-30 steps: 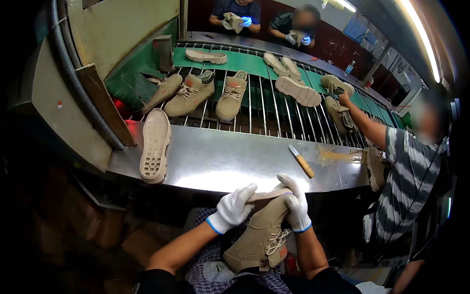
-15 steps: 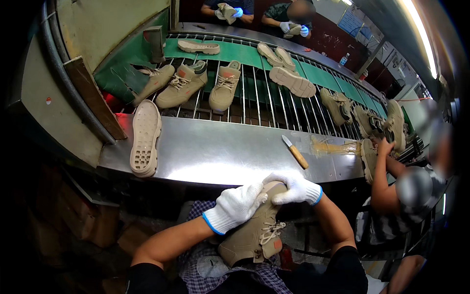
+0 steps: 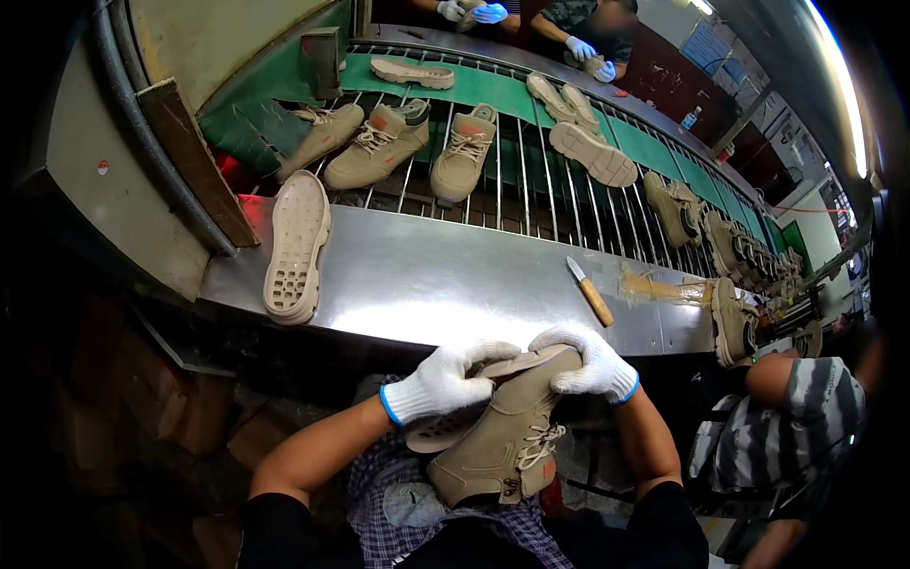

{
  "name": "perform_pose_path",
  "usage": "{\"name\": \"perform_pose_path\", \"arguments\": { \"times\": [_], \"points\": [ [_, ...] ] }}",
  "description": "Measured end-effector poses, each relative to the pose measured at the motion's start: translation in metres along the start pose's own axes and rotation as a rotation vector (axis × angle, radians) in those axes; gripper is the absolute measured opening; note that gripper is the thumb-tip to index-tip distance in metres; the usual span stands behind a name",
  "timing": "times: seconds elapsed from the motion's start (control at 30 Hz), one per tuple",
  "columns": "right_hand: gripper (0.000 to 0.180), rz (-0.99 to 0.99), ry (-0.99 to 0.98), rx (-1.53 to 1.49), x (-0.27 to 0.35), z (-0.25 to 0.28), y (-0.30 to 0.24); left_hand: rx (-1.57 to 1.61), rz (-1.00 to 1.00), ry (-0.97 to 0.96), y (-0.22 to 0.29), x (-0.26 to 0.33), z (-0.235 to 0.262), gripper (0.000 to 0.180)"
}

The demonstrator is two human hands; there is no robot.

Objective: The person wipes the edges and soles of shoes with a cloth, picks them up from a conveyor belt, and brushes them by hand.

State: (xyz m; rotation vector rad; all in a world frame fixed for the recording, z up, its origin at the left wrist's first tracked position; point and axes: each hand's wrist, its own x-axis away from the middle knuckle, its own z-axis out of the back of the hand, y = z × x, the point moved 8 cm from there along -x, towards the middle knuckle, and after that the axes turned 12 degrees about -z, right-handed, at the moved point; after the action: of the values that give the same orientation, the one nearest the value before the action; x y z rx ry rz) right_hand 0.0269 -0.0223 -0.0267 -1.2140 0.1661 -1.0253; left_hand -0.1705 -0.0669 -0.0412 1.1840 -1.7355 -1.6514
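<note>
Left hand [image 3: 438,381] in a white glove clamps the heel end of the tan sole [image 3: 474,398] while the right hand [image 3: 590,362] presses its toe end onto the upturned tan boot [image 3: 502,446] propped on the lap, likely for bracing, knife [image 3: 591,291] resting on the steel bench [image 3: 427,284] just ahead.
</note>
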Motion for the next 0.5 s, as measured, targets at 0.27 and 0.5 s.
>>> {"name": "perform_pose_path", "arguments": {
  "times": [0.27, 0.5],
  "points": [
    [0.086, 0.006, 0.009, -0.055, 0.000, -0.006, 0.000, -0.559, -0.236, -0.071, 0.019, 0.025, -0.017, 0.066],
    [0.123, 0.215, 0.238, -0.393, 0.006, -0.020, 0.000, -0.651, -0.541, 0.138, 0.032, 0.062, -0.021, 0.044]
  ]
}}
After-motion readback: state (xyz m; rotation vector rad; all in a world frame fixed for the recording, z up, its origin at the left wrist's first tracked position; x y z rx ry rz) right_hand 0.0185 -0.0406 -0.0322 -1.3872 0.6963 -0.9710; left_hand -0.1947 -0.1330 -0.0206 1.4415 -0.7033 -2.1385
